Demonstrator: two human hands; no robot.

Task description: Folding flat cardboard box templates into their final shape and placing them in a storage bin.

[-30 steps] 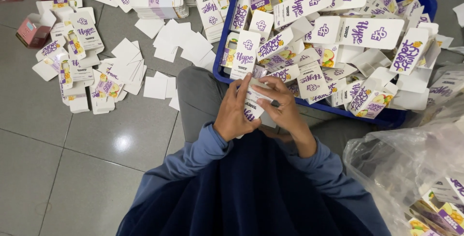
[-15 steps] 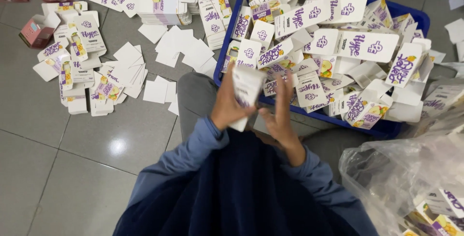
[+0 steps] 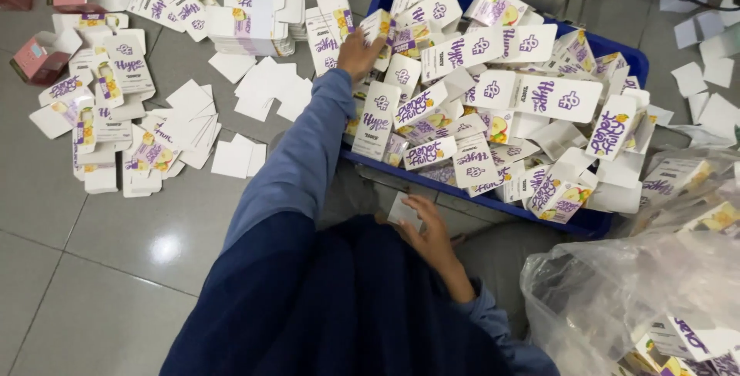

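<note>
Left hand [image 3: 359, 52] is stretched far forward, fingers [image 3: 373, 40] curled onto a flat carton [image 3: 378, 28] at the near-left corner of the blue crate [image 3: 617, 48] — they look closed on its edge, though how firm the pinch is I cannot tell. That carton stands tilted among the heap, its long axis running roughly away from the person, straight ahead of the fingertips.

Right hand [image 3: 428, 231] sits low and close to the body, fingers bent around a small white carton [image 3: 404, 212] — gripping it, just outside the crate's near wall. So the left hand is plainly the nearer one to the pile; the right is well back from it.

Outward now: the crate is heaped with purple-and-white cartons [image 3: 532, 91]. Left of it, on the tiled floor [image 3: 116, 283], flattened cartons [image 3: 127, 114] and white blanks [image 3: 262, 91] lie scattered. Pink boxes [image 3: 46, 52] sit at the far left, a clear bag [image 3: 640, 299] at lower right.
</note>
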